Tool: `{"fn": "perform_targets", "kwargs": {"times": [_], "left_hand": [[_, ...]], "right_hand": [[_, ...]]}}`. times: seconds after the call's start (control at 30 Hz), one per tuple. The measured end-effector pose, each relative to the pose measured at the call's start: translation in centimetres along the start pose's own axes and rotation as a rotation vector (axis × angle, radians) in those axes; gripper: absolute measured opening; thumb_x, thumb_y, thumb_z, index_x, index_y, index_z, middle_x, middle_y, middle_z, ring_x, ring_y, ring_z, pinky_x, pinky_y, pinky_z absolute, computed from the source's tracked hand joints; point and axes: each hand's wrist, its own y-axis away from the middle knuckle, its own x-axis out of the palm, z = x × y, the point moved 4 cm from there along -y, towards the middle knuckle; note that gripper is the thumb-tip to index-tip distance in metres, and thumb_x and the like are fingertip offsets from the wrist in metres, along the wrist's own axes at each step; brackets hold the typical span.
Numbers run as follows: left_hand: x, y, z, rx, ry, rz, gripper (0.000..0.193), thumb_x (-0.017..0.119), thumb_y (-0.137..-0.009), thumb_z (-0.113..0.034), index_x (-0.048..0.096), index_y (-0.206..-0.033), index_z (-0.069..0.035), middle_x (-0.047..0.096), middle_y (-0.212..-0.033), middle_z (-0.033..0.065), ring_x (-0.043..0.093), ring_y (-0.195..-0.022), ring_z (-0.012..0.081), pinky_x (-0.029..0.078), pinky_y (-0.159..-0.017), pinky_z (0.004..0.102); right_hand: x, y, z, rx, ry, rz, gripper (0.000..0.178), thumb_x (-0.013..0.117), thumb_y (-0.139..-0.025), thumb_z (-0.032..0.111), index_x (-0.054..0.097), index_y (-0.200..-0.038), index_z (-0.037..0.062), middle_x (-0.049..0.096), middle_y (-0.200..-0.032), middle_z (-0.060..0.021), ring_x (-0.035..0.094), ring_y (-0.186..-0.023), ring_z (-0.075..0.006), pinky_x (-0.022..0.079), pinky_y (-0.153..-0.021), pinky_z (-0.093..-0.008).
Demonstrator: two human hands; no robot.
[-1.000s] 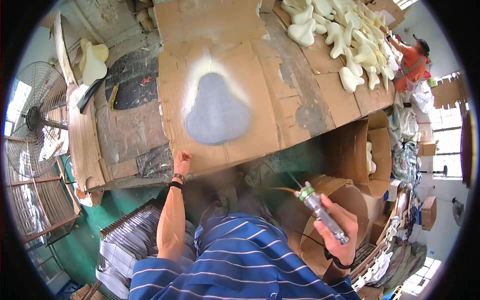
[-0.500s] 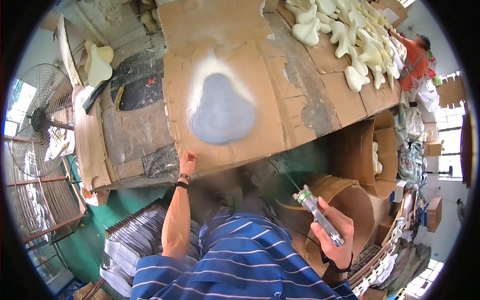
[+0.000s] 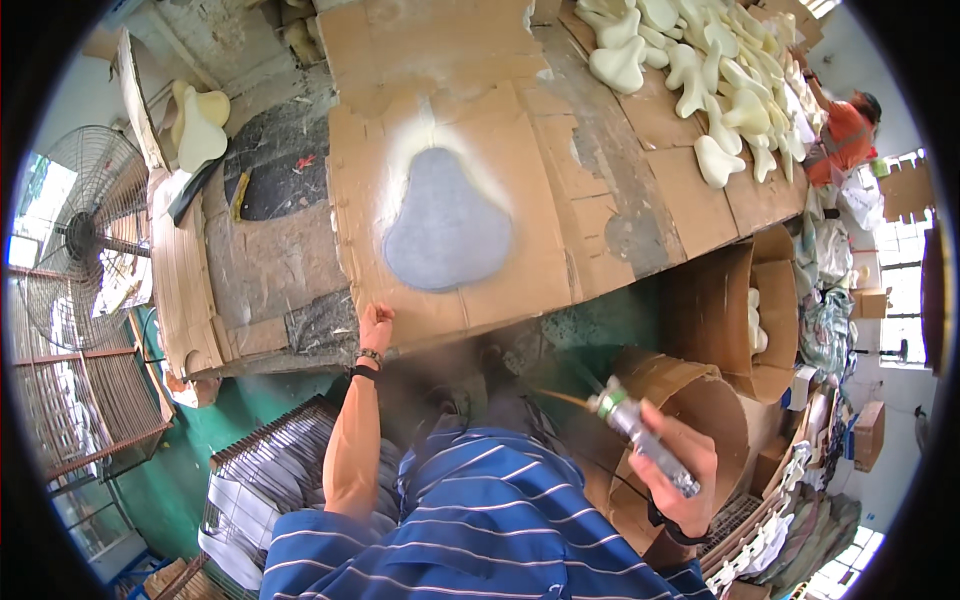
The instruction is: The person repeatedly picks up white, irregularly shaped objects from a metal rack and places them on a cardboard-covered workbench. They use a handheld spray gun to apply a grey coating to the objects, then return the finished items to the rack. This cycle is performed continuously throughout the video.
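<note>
The right hand (image 3: 675,470) wraps around a spray gun (image 3: 640,440), held low and right, away from the tabletop (image 3: 640,190). The left hand (image 3: 375,325), fingers curled, grips the near edge of the cardboard sheet (image 3: 500,290) carrying a grey pear-shaped piece (image 3: 447,225). Spraying looks paused; shifting the sheet seems next. Mist blurs the area beneath the tabletop.

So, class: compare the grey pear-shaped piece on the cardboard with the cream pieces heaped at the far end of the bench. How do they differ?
The grey pear-shaped piece is grey; the cream pieces are pale cream. The grey one lies alone and flat, ringed by a whitish haze on the cardboard; the cream ones are heaped, overlapping. Both show a similar rounded, narrow-topped outline.
</note>
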Motion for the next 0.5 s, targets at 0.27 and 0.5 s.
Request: {"fn": "perform_targets", "kwargs": {"times": [0.27,0.5], "left_hand": [[4.1,0.6,-9.1,0.119,-0.372,-0.3,0.021,0.074,-0.084,-0.016,0.063,-0.099,-0.006,0.059,-0.085,0.008,0.061,-0.081,0.0251,0.05,-0.075,0.0366],[5.4,-1.3,-12.5,0.108,-0.673,-0.358,0.028,0.081,-0.077,-0.019,0.07,-0.102,-0.013,0.06,-0.091,0.0052,0.063,-0.094,0.0277,0.051,-0.08,0.0429]], "right_hand": [[-1.4,1.5,-1.7,0.069,0.05,0.135,0.061,0.076,-0.074,-0.006,0.064,-0.133,-0.0002,0.072,-0.096,-0.0192,0.072,-0.082,-0.0268,0.055,-0.075,-0.0316],[-2.1,0.6,-2.4,0.08,0.024,-0.045,0.06,0.076,-0.075,-0.007,0.063,-0.134,-0.0009,0.07,-0.091,-0.0166,0.068,-0.076,-0.0227,0.052,-0.071,-0.0296]]}}
